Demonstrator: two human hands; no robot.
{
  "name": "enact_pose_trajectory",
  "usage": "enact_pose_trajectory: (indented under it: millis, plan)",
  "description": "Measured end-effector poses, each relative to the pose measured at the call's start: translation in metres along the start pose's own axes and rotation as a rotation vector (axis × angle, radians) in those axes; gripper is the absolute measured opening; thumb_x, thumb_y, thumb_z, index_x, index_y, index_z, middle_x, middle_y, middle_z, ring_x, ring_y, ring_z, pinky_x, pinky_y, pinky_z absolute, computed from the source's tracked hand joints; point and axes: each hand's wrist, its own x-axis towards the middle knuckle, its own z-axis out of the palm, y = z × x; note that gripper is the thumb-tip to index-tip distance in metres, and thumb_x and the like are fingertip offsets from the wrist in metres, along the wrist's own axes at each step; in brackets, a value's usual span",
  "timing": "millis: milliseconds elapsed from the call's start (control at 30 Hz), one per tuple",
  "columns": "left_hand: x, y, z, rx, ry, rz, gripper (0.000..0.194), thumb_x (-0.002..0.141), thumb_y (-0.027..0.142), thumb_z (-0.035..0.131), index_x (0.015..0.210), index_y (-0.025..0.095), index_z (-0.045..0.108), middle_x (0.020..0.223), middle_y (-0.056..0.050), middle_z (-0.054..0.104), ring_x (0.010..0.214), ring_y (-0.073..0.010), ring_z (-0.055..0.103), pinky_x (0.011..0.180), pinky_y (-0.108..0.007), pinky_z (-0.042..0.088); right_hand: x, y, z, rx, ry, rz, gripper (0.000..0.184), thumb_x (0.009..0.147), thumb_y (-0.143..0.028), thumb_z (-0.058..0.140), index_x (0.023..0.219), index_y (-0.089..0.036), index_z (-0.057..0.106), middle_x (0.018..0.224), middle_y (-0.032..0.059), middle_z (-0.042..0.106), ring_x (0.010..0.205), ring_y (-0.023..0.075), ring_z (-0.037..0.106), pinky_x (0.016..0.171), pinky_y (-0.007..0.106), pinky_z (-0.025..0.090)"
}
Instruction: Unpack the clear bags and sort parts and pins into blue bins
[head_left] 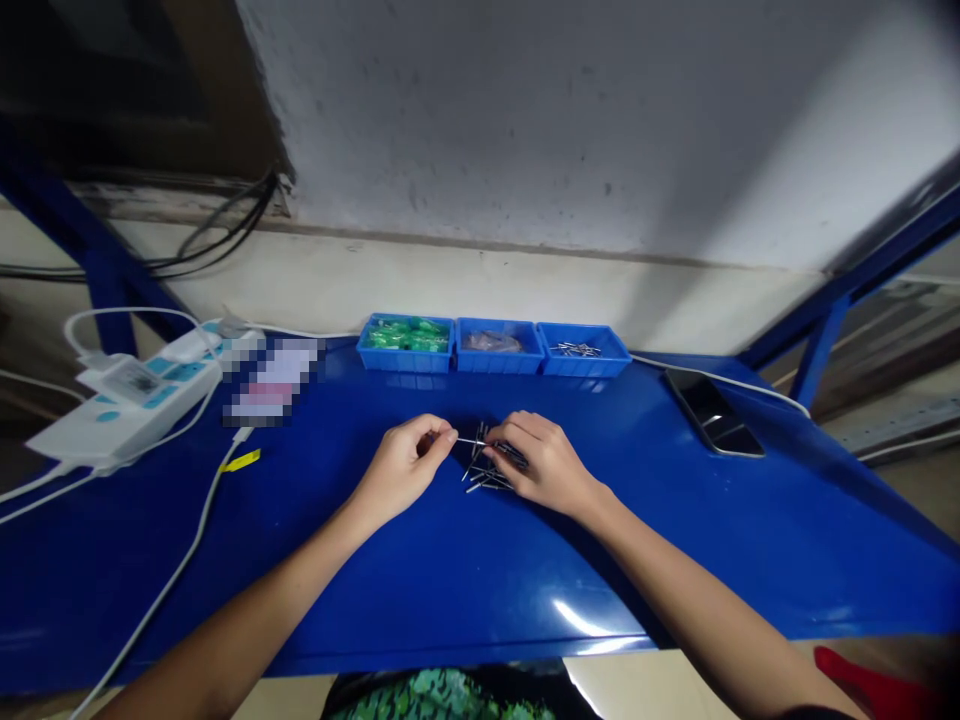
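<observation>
Between thumb and forefinger, my left hand (411,458) pinches one end of a thin metal pin (469,441) that looks like a pop rivet. My right hand (544,460) is closed at the pin's other end, its thumb and forefinger pressed together there. Below and around the right fingers lies a loose pile of similar metal pins (487,482) on the blue tabletop (420,590). More pins show under the curled right fingers; whether the hand holds them or they lie on the table, I cannot tell.
Along the back stand three blue bins: one with green packets (405,334), one with clear-bagged pieces (491,343), one with metal pins (576,349). A phone (712,412) lies right. At left are a white power strip (135,395), a blurred-out item (274,383) and a white cable (196,540).
</observation>
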Motion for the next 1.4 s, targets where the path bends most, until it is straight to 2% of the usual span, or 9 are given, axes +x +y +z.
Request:
enact_pose_trajectory:
  millis: [133,367,667,767,1033,1267,1400]
  plan:
    - [-0.001,0.000,0.001,0.010,0.008,0.016,0.020,0.087,0.034,0.049,0.082,0.017,0.058,0.064,0.002,0.055,0.057,-0.0106,0.050,0.055,-0.022,0.041,0.000,-0.001,-0.001,0.013,0.007,0.012,0.014,0.091,-0.025,0.047,0.088,-0.016,0.058,0.078,0.0053,0.061,0.068,0.0152,0.051,0.065,0.029,0.038]
    - [-0.009,0.004,0.001,0.167,0.066,0.265,0.008,0.085,0.022,0.055,0.091,0.019,0.057,0.078,0.001,0.057,0.065,-0.0092,0.053,0.061,-0.021,0.044,-0.002,-0.004,-0.002,0.060,0.036,0.003,0.014,0.091,-0.024,0.047,0.088,-0.016,0.058,0.077,0.0051,0.062,0.066,0.0146,0.051,0.064,0.029,0.038]
    - [-0.007,0.002,-0.001,0.213,0.195,0.267,0.005,0.084,0.022,0.057,0.084,0.019,0.060,0.075,0.001,0.061,0.063,-0.0097,0.055,0.062,-0.023,0.046,-0.002,-0.007,-0.001,0.139,0.067,0.101,0.013,0.090,-0.024,0.047,0.086,-0.017,0.057,0.076,0.0053,0.062,0.066,0.0151,0.053,0.065,0.030,0.041]
    - [-0.007,0.003,-0.004,0.218,0.215,0.293,0.004,0.085,0.022,0.057,0.083,0.019,0.060,0.074,0.001,0.062,0.063,-0.0097,0.055,0.064,-0.023,0.046,-0.003,-0.014,0.001,0.241,0.084,0.176,0.012,0.089,-0.025,0.049,0.084,-0.018,0.058,0.075,0.0043,0.062,0.066,0.0146,0.054,0.064,0.029,0.042]
    - [-0.008,0.007,-0.009,0.199,0.197,0.369,0.005,0.085,0.017,0.054,0.082,0.019,0.058,0.077,0.000,0.062,0.069,-0.0112,0.058,0.068,-0.023,0.047,0.000,-0.033,0.004,0.578,0.046,0.492,0.017,0.087,-0.029,0.050,0.079,-0.017,0.059,0.064,-0.0003,0.059,0.056,0.0112,0.052,0.055,0.023,0.041]
    - [-0.009,0.011,-0.006,0.228,0.245,0.409,0.012,0.089,0.017,0.047,0.082,0.019,0.057,0.077,-0.003,0.062,0.073,-0.0137,0.059,0.069,-0.026,0.047,0.000,-0.040,0.007,0.676,0.023,0.599,0.025,0.087,-0.037,0.049,0.075,-0.017,0.058,0.061,-0.0004,0.056,0.056,0.0114,0.050,0.054,0.023,0.041]
    - [-0.009,0.012,-0.002,0.143,0.255,0.340,0.008,0.086,0.018,0.052,0.080,0.019,0.056,0.076,-0.002,0.061,0.069,-0.0127,0.057,0.066,-0.025,0.047,-0.001,-0.040,0.009,0.653,0.062,0.624,0.025,0.087,-0.037,0.049,0.075,-0.017,0.056,0.061,-0.0006,0.055,0.055,0.0114,0.049,0.052,0.023,0.039]
